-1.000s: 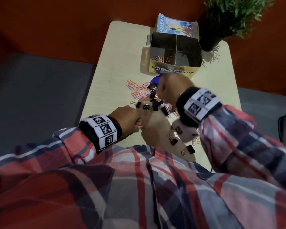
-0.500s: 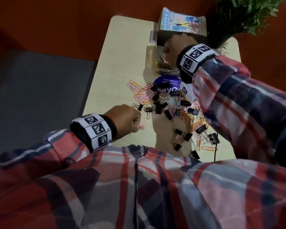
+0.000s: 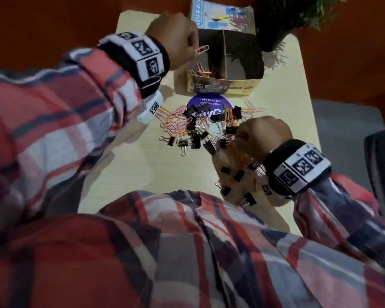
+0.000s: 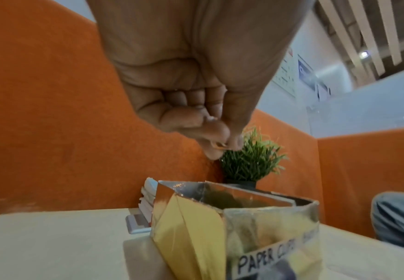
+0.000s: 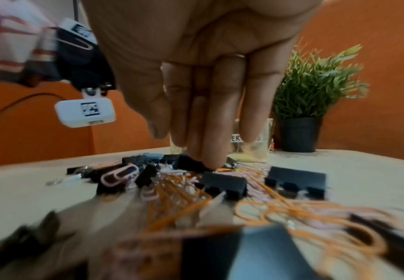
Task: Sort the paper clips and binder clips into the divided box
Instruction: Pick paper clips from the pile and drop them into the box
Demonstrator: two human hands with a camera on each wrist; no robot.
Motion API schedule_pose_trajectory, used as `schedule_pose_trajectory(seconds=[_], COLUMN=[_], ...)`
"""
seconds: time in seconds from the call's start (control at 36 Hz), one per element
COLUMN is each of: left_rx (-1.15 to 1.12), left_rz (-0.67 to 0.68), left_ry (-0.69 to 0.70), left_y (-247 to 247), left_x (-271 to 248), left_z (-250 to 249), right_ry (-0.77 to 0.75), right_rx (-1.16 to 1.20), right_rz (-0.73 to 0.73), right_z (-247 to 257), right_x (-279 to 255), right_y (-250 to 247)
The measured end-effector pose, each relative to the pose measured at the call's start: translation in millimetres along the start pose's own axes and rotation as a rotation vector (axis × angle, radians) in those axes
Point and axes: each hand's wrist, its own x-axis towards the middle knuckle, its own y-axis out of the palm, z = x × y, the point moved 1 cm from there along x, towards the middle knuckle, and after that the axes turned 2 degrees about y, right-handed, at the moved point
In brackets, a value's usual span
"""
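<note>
Pink wire paper clip (image 3: 202, 50) is pinched in the left hand (image 3: 173, 34) above the divided cardboard box (image 3: 222, 86) (paper-clip side). Release comes next. Right hand (image 3: 261, 135), fingers straight, presses a black binder clip (image 5: 191, 163) on the desk (image 3: 142, 170).

Clips and divided box as I see them from the head camera.
The divided box (image 3: 222, 90), yellow-fronted with a centre wall, stands upright at top centre; its labels read "PAPER CLIPS" on the left and, blurred, binder clips on the right. Pink and orange paper clips (image 3: 201, 72) lie in the left compartment. One pink paper clip (image 3: 202, 49) hangs above that compartment's left edge. Mid-frame, a mixed pile (image 3: 200, 125) of black binder clips and pink and orange paper clips spreads over the table, trailing toward the lower right.
</note>
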Motion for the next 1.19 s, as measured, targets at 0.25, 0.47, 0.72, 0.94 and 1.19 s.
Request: schedule_pose_trajectory(seconds=[0.25,0.47,0.72,0.94,1.19], left_rx=[0.297,0.337,0.062,-0.054,0.246], left_rz=[0.142,0.321,0.0,0.122,0.413], left_ry=[0.04,0.032,0.028,-0.158,-0.054], left_y=[31,40,33,29,62], left_x=[43,46,28,-37,-78], left_z=[-3,3,22,42,33], right_ry=[0.002,0.01,-0.063,-0.078,-0.056], right_rx=[-0.105,-0.137,-0.201,-0.202,-0.159], right_rz=[0.023,-0.023,0.032,0.111,0.049], right_z=[10,24,36,44,34], right_x=[-23,-19,-21,-17,-11], right_y=[24,31,21,8,12])
